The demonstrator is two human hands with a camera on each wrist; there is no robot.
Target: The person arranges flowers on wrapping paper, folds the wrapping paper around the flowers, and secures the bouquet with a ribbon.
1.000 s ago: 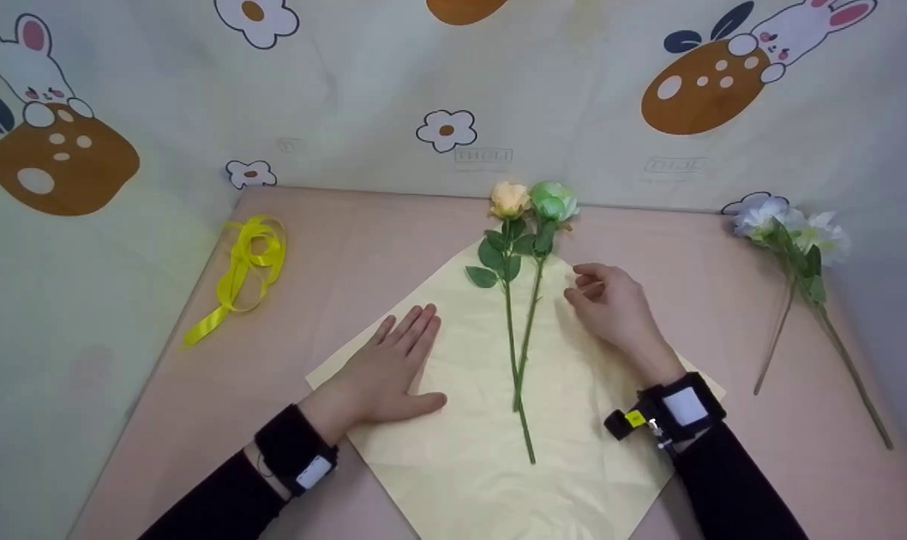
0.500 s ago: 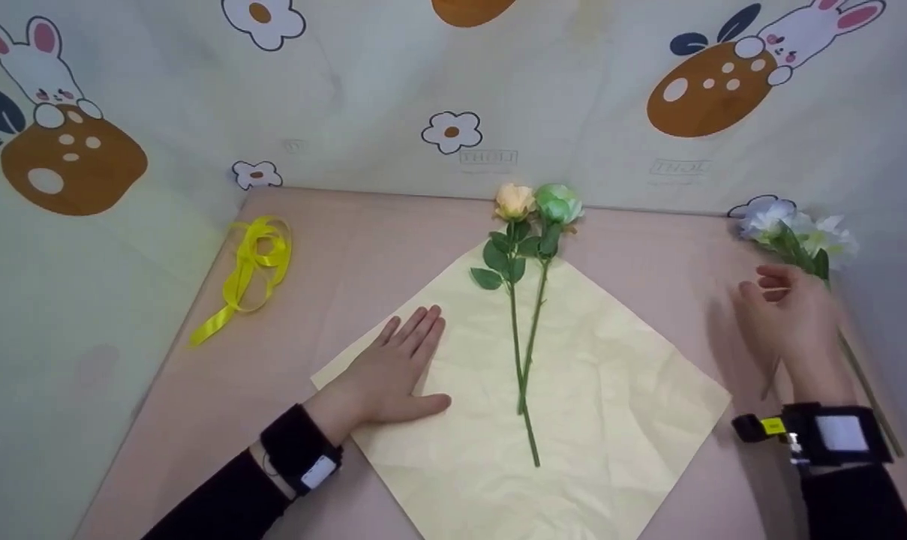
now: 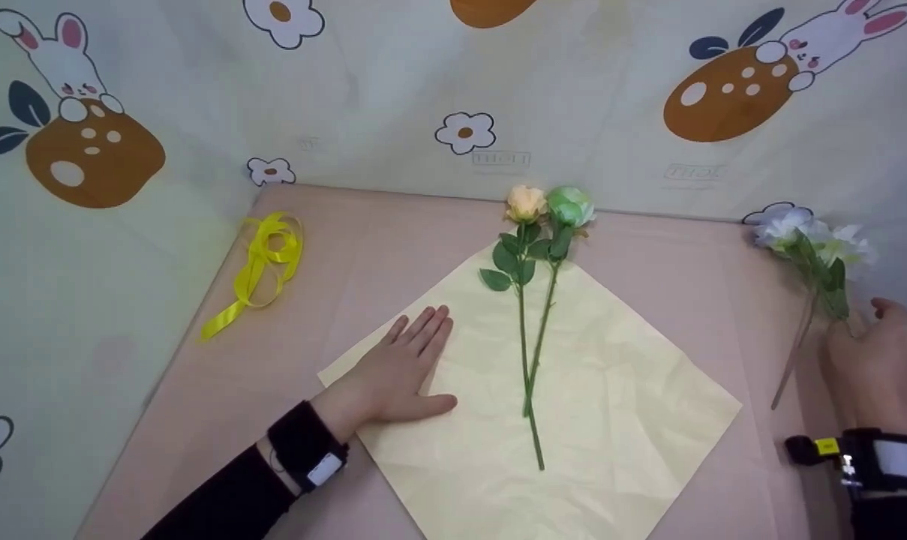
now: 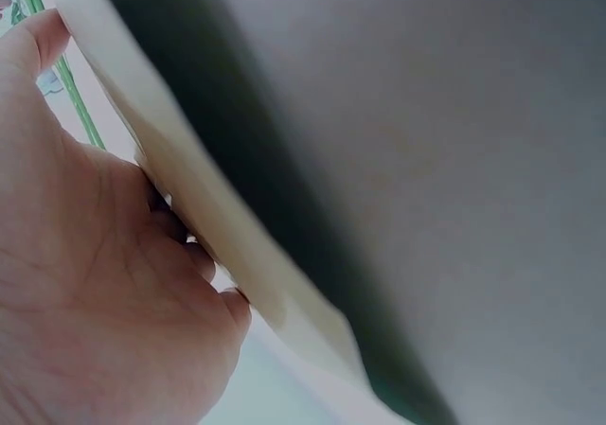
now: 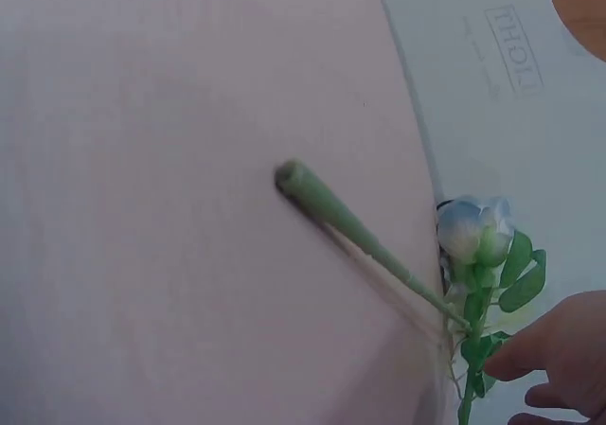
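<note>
My left hand (image 3: 393, 371) lies flat with spread fingers on the cream wrapping paper (image 3: 618, 390); the left wrist view shows its palm beside the paper's edge. On the paper lie a peach rose (image 3: 527, 204) and a green rose (image 3: 571, 206), their stems crossing low down. At the far right, my right hand (image 3: 877, 364) is beside the stem of the white flowers (image 3: 817, 240). In the right wrist view, its thumb (image 5: 530, 349) comes up to the green leaves, with its fingers loosely bent. Part of that stem is hidden by the hand in the head view.
A looped yellow ribbon (image 3: 265, 259) lies on the pink table (image 3: 363, 247) at the left. Behind stands a pale cloth backdrop (image 3: 378, 97) with rabbit and flower prints. One loose stem end (image 5: 303, 184) points toward the camera in the right wrist view.
My right hand has moved rightward from the paper's right side to the white flowers. The left hand stays on the paper, and the whole head view has shifted slightly.
</note>
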